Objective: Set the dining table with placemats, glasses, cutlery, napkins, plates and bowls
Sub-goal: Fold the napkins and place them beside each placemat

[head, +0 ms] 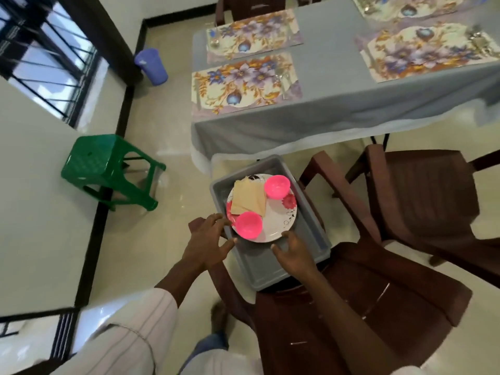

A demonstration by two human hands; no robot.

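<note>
Upper right: table (338,109) under smooth grey cloth, four floral mats (243,85) down, glasses and cutlery faintly visible on them. Centre: grey plastic bin (273,269) on a brown chair (392,307), holding a round floral plate (284,220), tan folded napkins (250,198), two glossy pink bowls (248,224). Lower centre: left hand (208,239) and right hand (293,253), both spread, empty, flanking the plate's near rim. Likely fetching plates, bowls, napkins; next, a level two-handed lift.
</note>
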